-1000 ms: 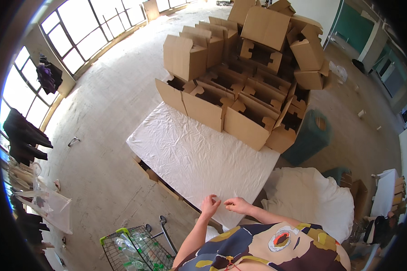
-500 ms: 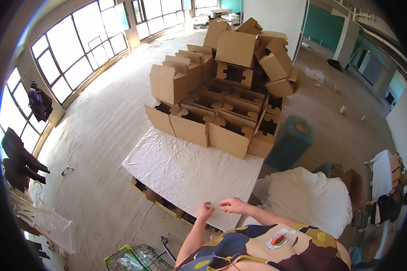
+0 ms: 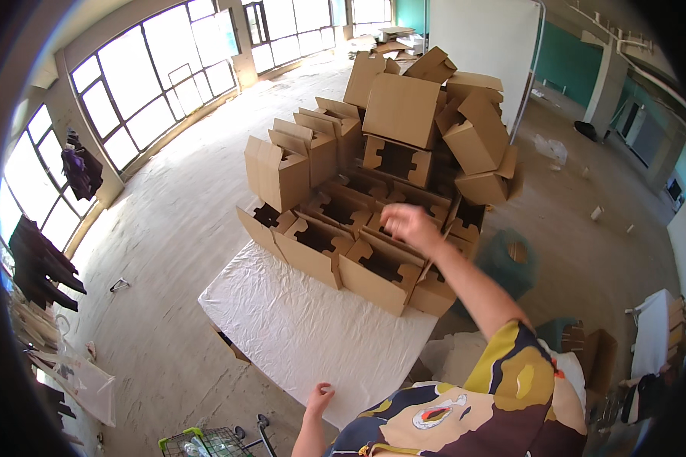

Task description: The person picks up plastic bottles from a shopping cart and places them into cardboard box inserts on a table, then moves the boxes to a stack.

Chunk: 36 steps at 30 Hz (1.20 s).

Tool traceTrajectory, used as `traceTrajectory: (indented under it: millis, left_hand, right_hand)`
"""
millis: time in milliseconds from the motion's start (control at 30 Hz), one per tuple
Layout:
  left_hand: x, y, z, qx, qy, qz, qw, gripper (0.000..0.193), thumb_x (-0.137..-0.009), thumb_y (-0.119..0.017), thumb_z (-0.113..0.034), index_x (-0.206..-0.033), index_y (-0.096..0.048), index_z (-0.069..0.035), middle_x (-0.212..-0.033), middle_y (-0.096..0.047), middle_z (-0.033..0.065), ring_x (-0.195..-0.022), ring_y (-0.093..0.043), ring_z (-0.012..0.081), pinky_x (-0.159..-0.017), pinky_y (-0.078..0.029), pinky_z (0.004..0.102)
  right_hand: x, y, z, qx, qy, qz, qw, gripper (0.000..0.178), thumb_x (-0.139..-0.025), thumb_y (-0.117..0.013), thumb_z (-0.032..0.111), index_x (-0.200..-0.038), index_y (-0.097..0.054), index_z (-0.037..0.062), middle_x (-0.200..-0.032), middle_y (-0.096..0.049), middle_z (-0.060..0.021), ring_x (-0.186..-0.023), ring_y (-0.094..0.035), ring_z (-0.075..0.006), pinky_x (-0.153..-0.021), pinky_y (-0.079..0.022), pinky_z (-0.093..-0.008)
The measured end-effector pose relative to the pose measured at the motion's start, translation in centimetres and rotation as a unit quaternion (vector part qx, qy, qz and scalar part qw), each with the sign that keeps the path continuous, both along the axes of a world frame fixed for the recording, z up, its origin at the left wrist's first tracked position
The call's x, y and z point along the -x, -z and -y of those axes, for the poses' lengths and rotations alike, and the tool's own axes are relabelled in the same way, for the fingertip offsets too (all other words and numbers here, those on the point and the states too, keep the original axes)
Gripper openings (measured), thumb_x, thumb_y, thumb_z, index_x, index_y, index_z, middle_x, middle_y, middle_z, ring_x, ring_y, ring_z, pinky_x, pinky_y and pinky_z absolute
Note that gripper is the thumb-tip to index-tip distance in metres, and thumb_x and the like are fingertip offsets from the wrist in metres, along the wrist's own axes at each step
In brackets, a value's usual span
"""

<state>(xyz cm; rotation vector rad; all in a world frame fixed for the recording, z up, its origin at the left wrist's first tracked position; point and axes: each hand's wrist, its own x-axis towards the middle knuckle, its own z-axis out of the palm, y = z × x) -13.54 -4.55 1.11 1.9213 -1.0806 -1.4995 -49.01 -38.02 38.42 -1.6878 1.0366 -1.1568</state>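
My right arm stretches forward over a block of open cardboard boxes (image 3: 372,275). My right hand (image 3: 408,224) hovers above the nearer rows, its fingers bent downward and a little apart. Nothing shows in it, though it is slightly blurred. Back by the near edge of the table, my left hand (image 3: 320,397) stays over the wrinkled white cloth (image 3: 312,327), its fingers curled in. Whatever it may hold is too small to make out. The boxes stand side by side on the cloth's far part, flaps up, with dark notched cut-outs inside.
More cardboard boxes (image 3: 401,109) are piled behind, some tilted. A greenish bin or bundle (image 3: 507,263) stands right of the table. Near the lower left is a wire cart (image 3: 206,443) with a green trim. Dark clothes (image 3: 42,263) hang at the left by the windows.
My right hand has left the near edge and swung forward over the boxes. My left hand has drawn slightly left and down. The whole view has shifted.
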Motion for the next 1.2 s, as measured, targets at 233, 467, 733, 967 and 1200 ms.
traceTrajectory:
  millis: [233,467,733,967,1200]
  left_hand:
    - [2.6,1.0,0.3,-0.067,-0.123,0.058,0.988,0.036,-0.080,-0.073,-0.022,-0.114,-0.065,-0.013,-0.089,-0.067,0.0064,-0.075,-0.063,0.0154,-0.065,-0.052,0.0318]
    - [3.9,-0.9,-1.0,-0.076,-0.220,0.062,0.971,0.042,-0.081,-0.072,-0.021,-0.119,-0.063,-0.005,-0.101,-0.069,0.0091,-0.089,-0.064,0.0177,-0.077,-0.052,0.0325]
    - [2.8,-4.6,0.0,-0.056,-0.275,0.040,0.959,0.042,-0.084,-0.071,-0.020,-0.121,-0.062,-0.004,-0.101,-0.069,0.0076,-0.093,-0.062,0.0156,-0.080,-0.049,0.0312]
    - [3.4,-8.6,2.7,-0.002,-0.266,0.004,0.964,0.037,-0.087,-0.070,-0.020,-0.120,-0.063,-0.004,-0.099,-0.069,0.0065,-0.090,-0.062,0.0141,-0.079,-0.049,0.0298]
    - [3.0,-12.4,5.9,0.166,-0.272,-0.026,0.948,0.030,-0.092,-0.068,-0.023,-0.116,-0.066,-0.004,-0.100,-0.068,0.0037,-0.093,-0.060,0.0117,-0.083,-0.048,0.0274]
  right_hand:
    - [12.5,-7.9,26.0,0.194,0.308,-0.093,0.927,0.053,-0.084,-0.071,0.020,-0.128,-0.056,-0.0042,-0.113,-0.066,-0.0228,-0.099,-0.065,-0.0327,-0.089,-0.052,-0.0398]
    - [15.5,-11.8,36.5,0.196,0.449,-0.146,0.860,0.077,-0.079,-0.076,0.024,-0.141,-0.038,-0.0005,-0.124,-0.057,-0.0290,-0.115,-0.057,-0.0415,-0.099,-0.047,-0.0463]
    - [15.7,-12.2,37.6,0.113,0.341,-0.150,0.921,0.044,-0.076,-0.079,0.022,-0.114,-0.068,0.0043,-0.106,-0.072,-0.0155,-0.099,-0.068,-0.0313,-0.089,-0.052,-0.0419]
    - [10.2,-15.4,28.3,0.282,0.178,0.014,0.943,0.016,-0.086,-0.072,0.010,-0.097,-0.069,-0.0009,-0.078,-0.067,-0.0046,-0.070,-0.059,-0.0102,-0.065,-0.047,-0.0276]
    - [-0.1,-14.4,4.4,0.324,-0.046,0.044,0.944,0.009,-0.087,-0.064,-0.006,-0.095,-0.062,-0.0039,-0.089,-0.057,-0.0043,-0.073,-0.055,-0.0104,-0.062,-0.045,-0.0236]
